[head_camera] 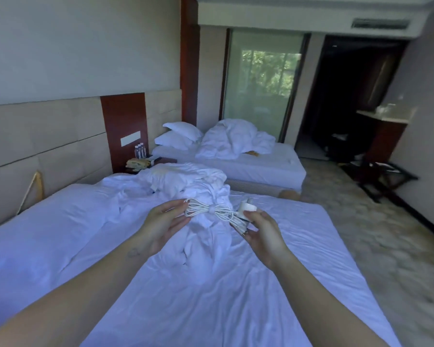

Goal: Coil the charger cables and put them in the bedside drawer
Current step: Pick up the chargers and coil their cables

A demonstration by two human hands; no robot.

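Note:
A white charger cable (208, 209), coiled into a bundle and bound at its middle by a strap, hangs in the air between both hands above the near bed. My right hand (259, 229) pinches the bundle's right end, where a white plug adapter (247, 207) sticks up. My left hand (163, 220) is held with fingers nearly straight, its fingertips touching the left loops of the coil. The bedside table (161, 162) stands between the two beds at the headboard; no drawer front shows from here.
The near bed (236, 284) has a rumpled white duvet (186, 181) heaped in its middle. Water bottles (139, 150) and a yellow cloth sit on the bedside table. A second unmade bed (261, 166) lies beyond. Patterned floor runs along the right.

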